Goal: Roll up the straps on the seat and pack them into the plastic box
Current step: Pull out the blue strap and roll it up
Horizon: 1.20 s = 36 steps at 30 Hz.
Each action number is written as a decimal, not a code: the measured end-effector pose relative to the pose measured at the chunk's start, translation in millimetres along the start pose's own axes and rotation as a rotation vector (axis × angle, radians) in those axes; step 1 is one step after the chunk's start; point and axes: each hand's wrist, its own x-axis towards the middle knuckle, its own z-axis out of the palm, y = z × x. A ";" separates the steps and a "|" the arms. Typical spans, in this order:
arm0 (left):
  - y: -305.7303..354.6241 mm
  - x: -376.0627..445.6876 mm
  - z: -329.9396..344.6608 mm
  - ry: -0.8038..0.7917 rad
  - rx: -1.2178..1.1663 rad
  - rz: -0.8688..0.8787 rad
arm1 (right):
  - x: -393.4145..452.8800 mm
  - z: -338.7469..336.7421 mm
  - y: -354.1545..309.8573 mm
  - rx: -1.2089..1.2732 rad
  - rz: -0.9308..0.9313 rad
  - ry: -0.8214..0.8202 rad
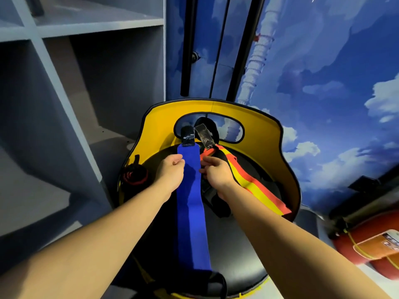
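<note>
blue strap [191, 203] looks light, limp, slightly grippy – left hand [170, 172] and right hand [216, 171] pinch its edges near the velcro end; best rolled from there.

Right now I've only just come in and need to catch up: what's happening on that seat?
A person is working on the blue strap, which lies stretched out flat along the yellow-backed seat. The left hand pinches its left edge near the top, and the right hand pinches the right edge. A red-and-yellow strap lies unrolled beside it. No plastic box is in view.
</note>
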 end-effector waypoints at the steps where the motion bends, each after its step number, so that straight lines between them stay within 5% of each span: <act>1: 0.1 -10.0 -3.2 -0.003 -0.001 0.008 | -11.0 -1.0 0.1 0.012 -0.004 -0.001; 11: -36.5 -132.1 -36.9 -0.068 0.051 -0.053 | -124.9 -14.8 44.7 -0.017 0.014 0.005; 19: -87.8 -180.4 -57.7 -0.103 0.394 -0.344 | -185.4 -37.9 110.0 -0.490 0.030 -0.064; 22: -96.0 -186.1 -59.4 -0.123 0.445 -0.322 | -194.1 -39.4 121.5 -0.541 0.029 -0.117; 36: -120.7 -202.1 -50.9 -0.228 0.182 -0.456 | -210.8 -23.0 146.4 -0.640 -0.183 -0.113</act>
